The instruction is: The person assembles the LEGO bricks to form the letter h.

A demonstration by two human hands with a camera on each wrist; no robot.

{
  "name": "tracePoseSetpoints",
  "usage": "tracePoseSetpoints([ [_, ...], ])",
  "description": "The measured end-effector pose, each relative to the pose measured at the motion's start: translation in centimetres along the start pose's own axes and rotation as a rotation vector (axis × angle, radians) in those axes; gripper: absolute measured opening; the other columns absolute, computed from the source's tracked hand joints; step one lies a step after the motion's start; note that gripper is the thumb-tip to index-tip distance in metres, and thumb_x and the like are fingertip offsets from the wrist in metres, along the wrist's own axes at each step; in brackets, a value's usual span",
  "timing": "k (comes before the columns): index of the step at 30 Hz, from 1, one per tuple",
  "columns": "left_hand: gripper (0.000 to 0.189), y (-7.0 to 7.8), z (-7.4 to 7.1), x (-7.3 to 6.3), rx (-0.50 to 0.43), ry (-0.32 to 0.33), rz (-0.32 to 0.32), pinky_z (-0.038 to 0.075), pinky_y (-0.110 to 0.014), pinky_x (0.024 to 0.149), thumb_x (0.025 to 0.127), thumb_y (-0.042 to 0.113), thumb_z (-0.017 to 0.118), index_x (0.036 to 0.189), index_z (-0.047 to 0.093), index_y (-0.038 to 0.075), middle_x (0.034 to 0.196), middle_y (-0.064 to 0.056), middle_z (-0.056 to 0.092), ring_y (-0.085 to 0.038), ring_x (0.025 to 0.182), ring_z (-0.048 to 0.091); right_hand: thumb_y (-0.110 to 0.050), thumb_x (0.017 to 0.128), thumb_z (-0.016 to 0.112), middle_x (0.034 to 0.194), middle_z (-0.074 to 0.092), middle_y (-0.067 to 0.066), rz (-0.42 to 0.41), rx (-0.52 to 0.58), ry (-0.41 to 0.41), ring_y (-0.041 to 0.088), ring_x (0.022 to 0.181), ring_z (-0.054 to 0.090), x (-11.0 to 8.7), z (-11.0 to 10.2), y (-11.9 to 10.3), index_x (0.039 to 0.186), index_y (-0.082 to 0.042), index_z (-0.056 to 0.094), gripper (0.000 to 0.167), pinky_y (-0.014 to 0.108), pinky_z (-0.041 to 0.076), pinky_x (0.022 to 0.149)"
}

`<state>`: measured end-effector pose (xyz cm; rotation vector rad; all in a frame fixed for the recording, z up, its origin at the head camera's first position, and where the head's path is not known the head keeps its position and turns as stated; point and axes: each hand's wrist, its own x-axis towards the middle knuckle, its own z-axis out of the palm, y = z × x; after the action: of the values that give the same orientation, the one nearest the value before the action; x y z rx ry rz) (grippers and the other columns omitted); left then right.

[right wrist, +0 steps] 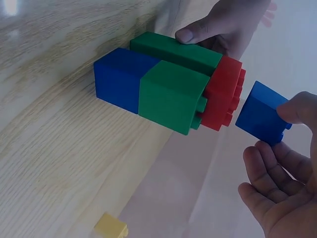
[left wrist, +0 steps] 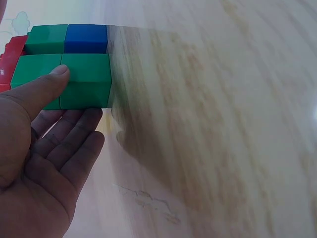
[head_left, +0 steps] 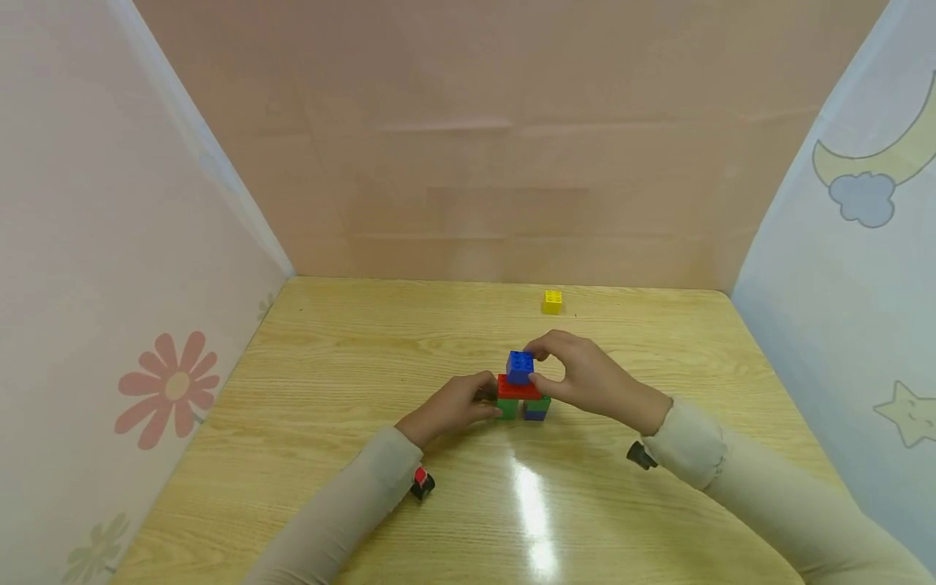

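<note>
My right hand (head_left: 588,375) pinches a blue brick (head_left: 520,368) between thumb and fingers. That brick hovers just above a flat red brick (right wrist: 224,94), with a thin gap at the studs in the right wrist view. The red brick bridges two short columns: two stacked green bricks (left wrist: 86,82) on one side, a green brick (right wrist: 173,94) over a blue brick (right wrist: 121,79) on the other. My left hand (head_left: 457,404) grips the all-green column from its left side, thumb on the near face and fingers behind. The columns stand upright on the wooden table (head_left: 351,341).
A yellow brick (head_left: 552,303) sits near the table's back edge, beyond the structure. A small black object with a red part (head_left: 422,483) shows beside the left sleeve, and a dark one (head_left: 641,455) beside the right cuff. Walls enclose the table at back, left and right.
</note>
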<state>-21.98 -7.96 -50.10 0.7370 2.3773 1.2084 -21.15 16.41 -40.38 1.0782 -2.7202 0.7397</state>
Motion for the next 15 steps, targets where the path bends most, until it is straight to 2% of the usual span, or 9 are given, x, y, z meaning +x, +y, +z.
tracePoseSetpoints([
  [15,0.027,-0.08,0.12,0.28,0.001,0.001,0.016,0.049,-0.027,0.092,0.089,0.022,0.073,0.112,0.06,0.02,0.113,0.005,0.067,-0.011,0.108,0.062,-0.026,0.086,0.075,0.102,0.063,-0.006,-0.022,0.022,-0.017,0.007,0.091,0.058,0.08,0.52,0.04,0.115,-0.013,0.064,0.034,0.031,0.054,0.078],
])
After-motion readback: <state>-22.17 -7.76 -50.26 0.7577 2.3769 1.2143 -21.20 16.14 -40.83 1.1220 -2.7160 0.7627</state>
